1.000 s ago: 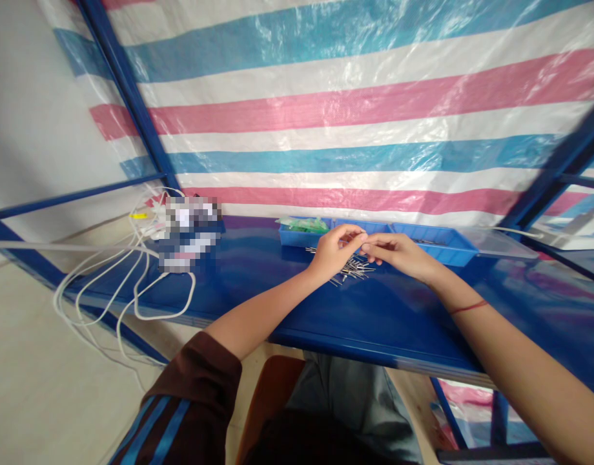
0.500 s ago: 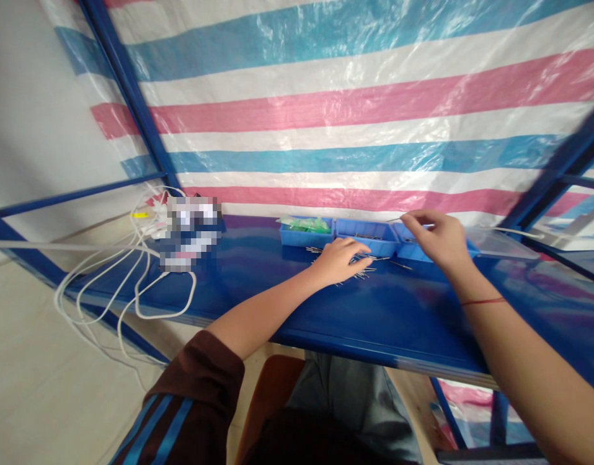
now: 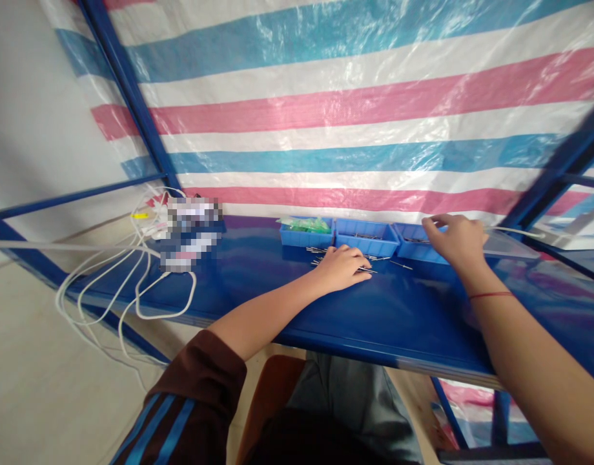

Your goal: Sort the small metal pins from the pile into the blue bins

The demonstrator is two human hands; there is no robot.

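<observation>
Left hand (image 3: 344, 268) curled over thin metal pieces (image 3: 316, 250) on the blue table (image 3: 374, 316), right hand (image 3: 454, 237) with bent fingers above the far right bin (image 3: 423, 254), whether either grips anything unclear

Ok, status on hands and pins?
Left hand over metal pins, hiding some. Right hand over right blue bin, grip unclear. One pin lies apart.

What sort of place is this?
Probably a makeshift hand-sorting or assembly spot, though I can't be sure: there are three small blue bins, thin metal pieces scattered in front of them, and a striped plastic sheet behind.
</observation>
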